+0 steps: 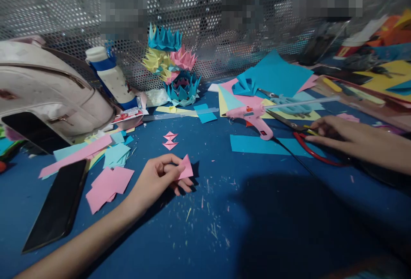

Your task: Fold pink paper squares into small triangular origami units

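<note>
Table: blue, spreading over the middle and bottom of the frame, flecked with paper slivers.
Metal panel: perforated, across the top.
Bag: pale, upper left.
Paper flowers: blue, yellow and pink, stacked at upper centre.
Phone: lying flat, lower left, screen dark.
Right hand: right edge, fingers at the handles of red-handled scissors; cannot tell whether they are closed on them.
Left hand: left of centre, thumb and fingers pinching folded pink paper.
Glue gun: pink, right of centre.
Pink squares: loose pile beside the phone.
Small pink folded pieces: two, just above the left hand.
</note>
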`<state>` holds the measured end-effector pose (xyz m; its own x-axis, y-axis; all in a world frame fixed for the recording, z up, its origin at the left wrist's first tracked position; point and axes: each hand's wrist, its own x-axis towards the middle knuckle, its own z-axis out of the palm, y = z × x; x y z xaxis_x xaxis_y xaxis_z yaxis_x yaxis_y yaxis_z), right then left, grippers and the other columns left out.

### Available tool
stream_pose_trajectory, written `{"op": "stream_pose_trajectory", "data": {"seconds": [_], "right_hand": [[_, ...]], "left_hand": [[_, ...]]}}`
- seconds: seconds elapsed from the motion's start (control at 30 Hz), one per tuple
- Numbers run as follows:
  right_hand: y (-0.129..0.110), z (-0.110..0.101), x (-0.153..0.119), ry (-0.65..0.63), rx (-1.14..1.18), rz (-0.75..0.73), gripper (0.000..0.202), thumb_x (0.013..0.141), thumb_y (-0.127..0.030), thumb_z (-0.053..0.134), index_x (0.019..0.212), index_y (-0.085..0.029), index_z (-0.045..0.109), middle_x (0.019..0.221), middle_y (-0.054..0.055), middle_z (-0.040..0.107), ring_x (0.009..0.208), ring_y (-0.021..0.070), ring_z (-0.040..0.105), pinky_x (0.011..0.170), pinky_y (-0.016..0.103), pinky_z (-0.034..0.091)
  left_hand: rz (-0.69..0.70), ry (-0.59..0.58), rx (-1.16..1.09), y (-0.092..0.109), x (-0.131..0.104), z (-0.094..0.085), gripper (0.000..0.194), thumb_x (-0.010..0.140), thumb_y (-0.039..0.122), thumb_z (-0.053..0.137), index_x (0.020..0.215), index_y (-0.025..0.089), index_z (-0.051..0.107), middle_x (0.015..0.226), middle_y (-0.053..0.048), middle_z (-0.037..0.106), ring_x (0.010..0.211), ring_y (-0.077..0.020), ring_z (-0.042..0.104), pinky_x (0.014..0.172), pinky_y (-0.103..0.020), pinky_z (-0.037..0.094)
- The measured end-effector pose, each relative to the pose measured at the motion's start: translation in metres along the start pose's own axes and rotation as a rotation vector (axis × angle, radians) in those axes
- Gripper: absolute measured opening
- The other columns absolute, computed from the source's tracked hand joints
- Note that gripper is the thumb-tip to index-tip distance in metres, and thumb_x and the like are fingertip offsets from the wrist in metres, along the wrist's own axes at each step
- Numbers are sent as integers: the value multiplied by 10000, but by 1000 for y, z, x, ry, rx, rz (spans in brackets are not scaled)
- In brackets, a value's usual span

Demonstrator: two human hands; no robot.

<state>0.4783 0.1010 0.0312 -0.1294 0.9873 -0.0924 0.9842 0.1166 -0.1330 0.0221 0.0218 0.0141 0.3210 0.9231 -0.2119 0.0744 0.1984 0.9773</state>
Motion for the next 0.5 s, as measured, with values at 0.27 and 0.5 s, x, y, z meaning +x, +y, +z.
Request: {"op": "stream_pose_trajectory", "data": {"seconds": [0.27, 0.5], "right_hand": [[9, -7, 0, -157, -78, 39, 453, 838, -617, 630, 874, -166, 606, 793, 120, 658, 659, 175, 589, 671, 360, 419], [7, -3, -14, 68, -49, 157, 628, 868, -664, 504, 909, -82, 737, 824, 195, 714, 660, 184, 647, 635, 399, 384]], "left_hand": [[61, 24, 28, 0, -3, 2, 398, 933, 528, 576, 750, 189, 473, 642, -59, 709, 534, -148, 670, 469, -204, 474], [142, 138, 108, 0, -8, 1, 437, 948, 536, 558, 698, 193, 455, 429, 77, 448, 344, -51, 369, 385, -159, 255]]}}
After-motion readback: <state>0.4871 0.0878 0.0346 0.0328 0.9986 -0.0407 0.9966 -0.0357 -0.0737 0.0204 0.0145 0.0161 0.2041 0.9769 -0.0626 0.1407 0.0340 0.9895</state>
